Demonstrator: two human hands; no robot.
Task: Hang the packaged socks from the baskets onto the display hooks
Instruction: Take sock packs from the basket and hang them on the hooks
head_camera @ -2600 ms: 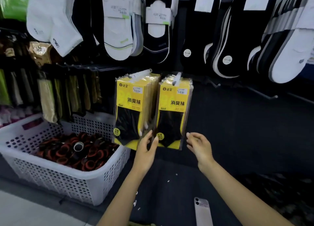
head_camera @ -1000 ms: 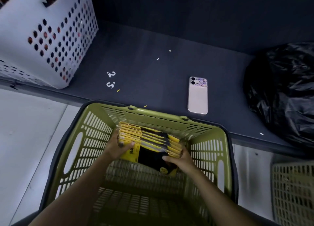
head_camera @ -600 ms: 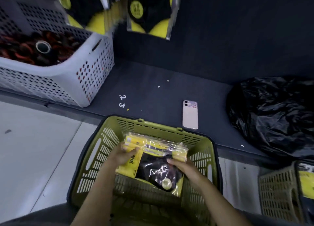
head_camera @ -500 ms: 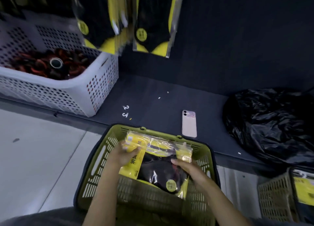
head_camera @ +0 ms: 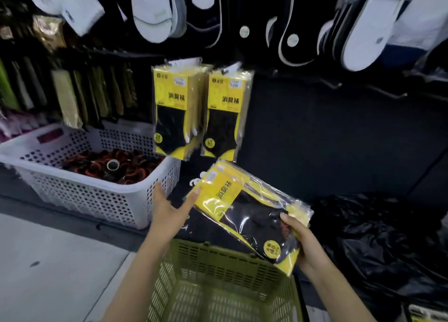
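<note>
A stack of yellow-and-black packaged socks (head_camera: pixel 244 207) is held tilted above the green basket (head_camera: pixel 218 261). My right hand (head_camera: pixel 300 244) grips its lower end, thumb on top. My left hand (head_camera: pixel 169 207) is spread, with a straight fingertip touching the stack's upper left edge. Two bunches of the same packs hang on display hooks above: one on the left (head_camera: pixel 173 108), one on the right (head_camera: pixel 225 113). Bare hooks (head_camera: pixel 388 92) stick out of the dark panel to the right.
A white perforated basket (head_camera: pixel 92 195) with dark rolled items stands on the low shelf at left. A black plastic bag (head_camera: pixel 378 244) lies at right. Loose white and black socks (head_camera: pixel 155 13) hang along the top. Grey floor lies at lower left.
The stack has come up out of the green basket and now sits tilted above its rim. My left hand let go and spread open. The view swung up from the basket to the display.
</note>
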